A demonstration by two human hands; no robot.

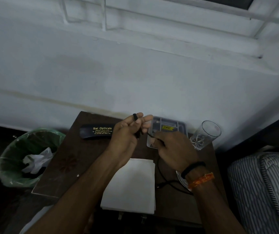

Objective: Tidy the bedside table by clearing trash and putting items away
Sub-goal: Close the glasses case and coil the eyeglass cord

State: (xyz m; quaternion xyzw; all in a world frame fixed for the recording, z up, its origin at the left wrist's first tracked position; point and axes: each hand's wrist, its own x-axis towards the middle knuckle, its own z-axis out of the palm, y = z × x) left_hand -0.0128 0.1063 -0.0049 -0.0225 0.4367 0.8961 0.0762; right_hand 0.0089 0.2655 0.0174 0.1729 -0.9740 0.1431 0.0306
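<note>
My left hand is raised over the dark brown bedside table, with loops of a thin black cable wound around its fingers. My right hand pinches the same cable just right of it. The cable's loose end trails down over the table near my right wrist. A black spectacle case printed with "Sai Opticals" lies at the back left. Behind my hands, a clear plastic compartment box sits against the wall. A folded white cloth lies at the table's front.
An empty drinking glass stands at the table's back right corner. A bin lined with a green bag holds crumpled white trash left of the table. A striped mattress lies on the right. The white wall rises directly behind the table.
</note>
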